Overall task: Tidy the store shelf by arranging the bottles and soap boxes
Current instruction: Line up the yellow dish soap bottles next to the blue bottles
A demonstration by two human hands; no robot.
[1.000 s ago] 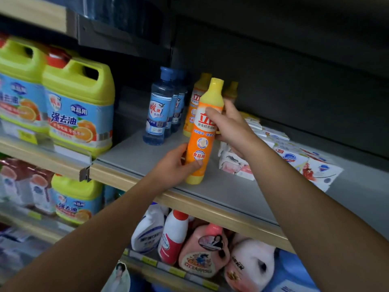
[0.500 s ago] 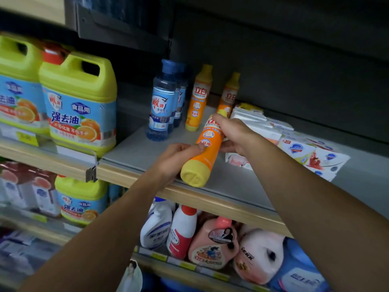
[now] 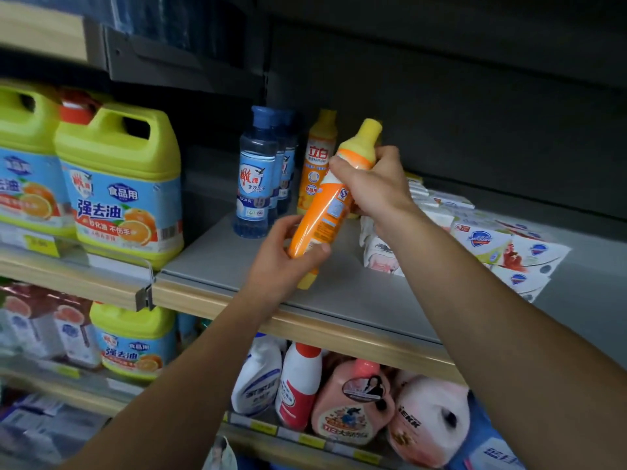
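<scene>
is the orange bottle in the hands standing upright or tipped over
Tipped. The orange bottle leans with its yellow cap up and to the right, held between the left hand and right hand.

We see two bare forearms leading to our hands, the left hand (image 3: 276, 262) and right hand (image 3: 373, 188); no sleeve, watch, ring or glove shows on either.

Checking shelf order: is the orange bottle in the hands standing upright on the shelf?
No, the orange bottle is tilted, held by the left hand and right hand.
</scene>
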